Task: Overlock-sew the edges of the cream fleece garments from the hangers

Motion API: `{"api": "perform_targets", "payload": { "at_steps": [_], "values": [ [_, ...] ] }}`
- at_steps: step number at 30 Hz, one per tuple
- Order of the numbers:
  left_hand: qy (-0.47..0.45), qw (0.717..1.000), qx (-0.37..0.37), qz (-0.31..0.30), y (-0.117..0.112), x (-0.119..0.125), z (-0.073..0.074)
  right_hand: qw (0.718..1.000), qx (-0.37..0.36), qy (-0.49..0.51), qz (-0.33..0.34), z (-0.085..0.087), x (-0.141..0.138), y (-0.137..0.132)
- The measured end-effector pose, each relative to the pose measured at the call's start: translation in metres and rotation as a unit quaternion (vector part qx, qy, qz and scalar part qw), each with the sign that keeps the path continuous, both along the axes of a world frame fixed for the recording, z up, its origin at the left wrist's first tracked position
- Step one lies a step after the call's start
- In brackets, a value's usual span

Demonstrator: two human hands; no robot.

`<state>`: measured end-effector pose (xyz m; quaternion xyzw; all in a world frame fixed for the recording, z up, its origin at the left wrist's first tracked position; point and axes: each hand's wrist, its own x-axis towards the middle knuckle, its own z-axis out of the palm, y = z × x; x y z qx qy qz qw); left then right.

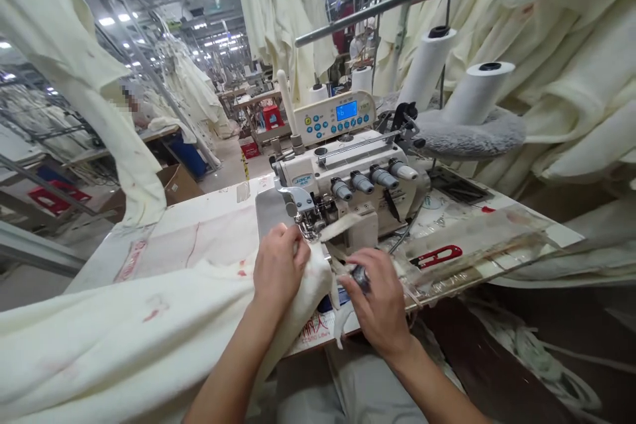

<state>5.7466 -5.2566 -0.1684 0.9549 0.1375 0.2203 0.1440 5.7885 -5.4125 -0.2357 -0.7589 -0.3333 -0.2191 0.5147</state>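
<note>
Cream fleece-like fabric [199, 298] with reddish marks spreads from the lower left to the overlock sewing machine [308, 172]. My left hand [281, 262] presses on this fabric close to the presser foot [309, 228], its fingers bent and pinched at the edge. To the right of the fabric, my right hand [380, 301] curls its thumb and fingers around a dark, rounded object [360, 278], mostly hidden by the hand. A narrow pale strip [342, 228] extends beside the needle area. Another fabric scrap [342, 324] hangs at the table edge below my right thumb.
Red-handled thread snips [437, 256] lie on the table [551, 228] at right. White thread cones [477, 93] stand behind the machine, one on a grey fluffy cover [472, 136]. Cream garments [561, 79] hang at right and overhead. A metal bar [377, 10] crosses above.
</note>
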Motion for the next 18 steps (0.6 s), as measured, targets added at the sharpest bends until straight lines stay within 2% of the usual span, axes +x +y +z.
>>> {"api": "perform_targets", "payload": {
  "at_steps": [2, 4, 8, 12, 15, 18],
  "values": [
    [-0.002, 1.0, 0.002, -0.005, 0.0, -0.002, 0.002, 0.985, -0.043, 0.119, 0.118, -0.001, -0.002, 0.008],
    [0.002, 1.0, 0.008, -0.006, 0.0, -0.003, 0.004, 0.962, -0.061, 0.193, 0.184, 0.001, -0.004, 0.018],
    [0.018, 0.999, 0.013, -0.023, 0.001, -0.006, 0.009, 0.951, -0.024, 0.251, 0.177, 0.012, -0.008, 0.026],
    [0.018, 1.0, -0.014, -0.021, 0.002, -0.006, 0.013, 0.955, 0.034, 0.273, 0.11, 0.019, -0.01, 0.016],
    [0.023, 0.999, -0.045, -0.014, 0.002, -0.004, 0.014, 0.966, -0.002, 0.245, 0.083, 0.02, -0.009, 0.008],
    [0.024, 0.997, -0.066, -0.019, 0.001, -0.002, 0.014, 0.97, -0.06, 0.19, 0.137, 0.026, -0.006, 0.002]
  ]
}}
